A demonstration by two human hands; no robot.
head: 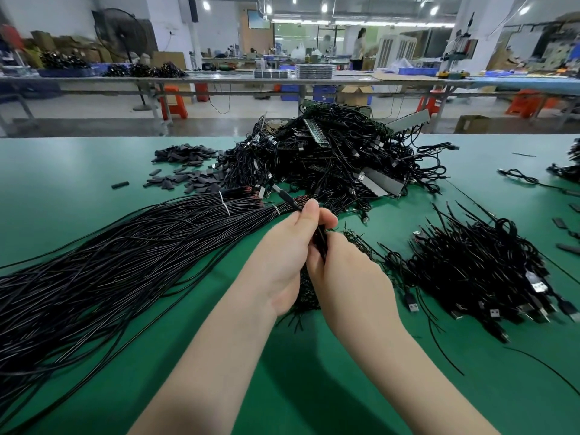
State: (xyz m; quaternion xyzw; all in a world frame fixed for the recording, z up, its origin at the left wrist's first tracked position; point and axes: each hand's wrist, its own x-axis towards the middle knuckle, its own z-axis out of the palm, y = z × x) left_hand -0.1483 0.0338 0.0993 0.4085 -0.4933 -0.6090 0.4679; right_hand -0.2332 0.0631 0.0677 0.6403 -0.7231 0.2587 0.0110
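On my feed both hands meet over the middle of the green table (62, 171), close to me. My left hand (284, 249) has its fingers curled round a black cable (290, 202), thumb pressed on top, and the cable's end sticks out past the thumb, slanting far and left. My right hand (346, 271) sits just beside it, touching, its fingers clenched on the same cable lower down. To the left lies a bundle of long cables (125, 262), bound near its far end by white ties (224, 204). Beyond the hands rises a heap of cables (339, 152), and left of that a pile of short black tubes (185, 153). To the right lies a pile of plug cables (480, 271).
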